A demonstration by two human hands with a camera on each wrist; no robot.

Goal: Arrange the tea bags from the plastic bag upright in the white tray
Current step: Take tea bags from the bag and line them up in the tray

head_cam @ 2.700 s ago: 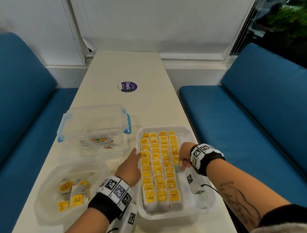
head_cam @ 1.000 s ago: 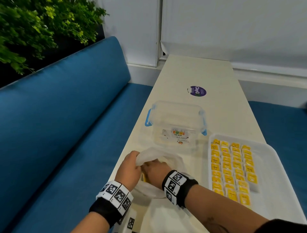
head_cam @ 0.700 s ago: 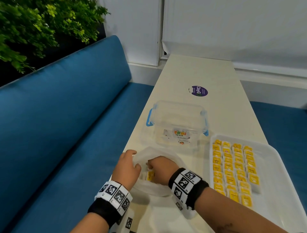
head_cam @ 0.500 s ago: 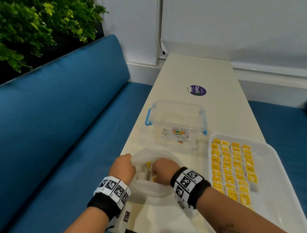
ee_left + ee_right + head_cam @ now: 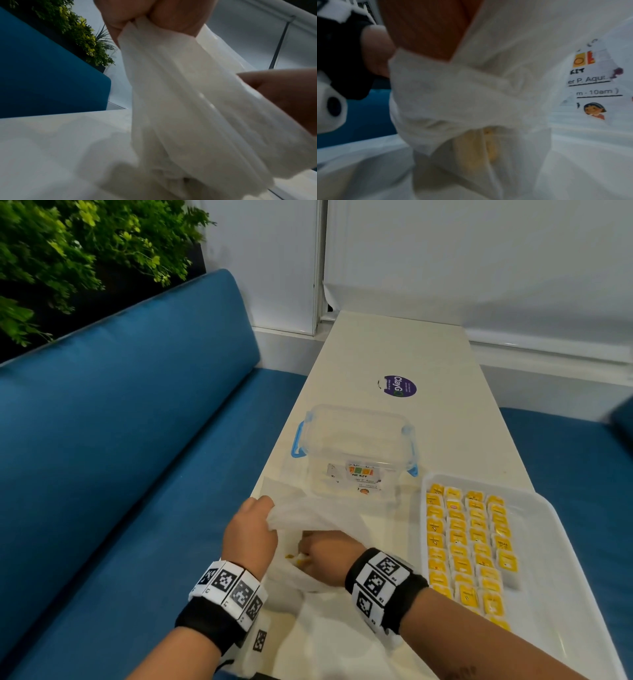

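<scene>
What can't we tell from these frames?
- Right hand fingertips, head view: buried in the plastic bag, so any grip on a tea bag is unclear.
- Tea bags left in the bag: only yellow smears through blurred plastic in the right wrist view; no count.
- White tray, head view: its near right corner is cut off by the frame edge.
- Tea bag print: too small.

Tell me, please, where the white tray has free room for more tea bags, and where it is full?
The white tray is bare along its right side, between the tea bag rows and the right rim, and beside the short fourth row near the person. Its left part is crowded: bags packed tightly from the far rim down.
</scene>
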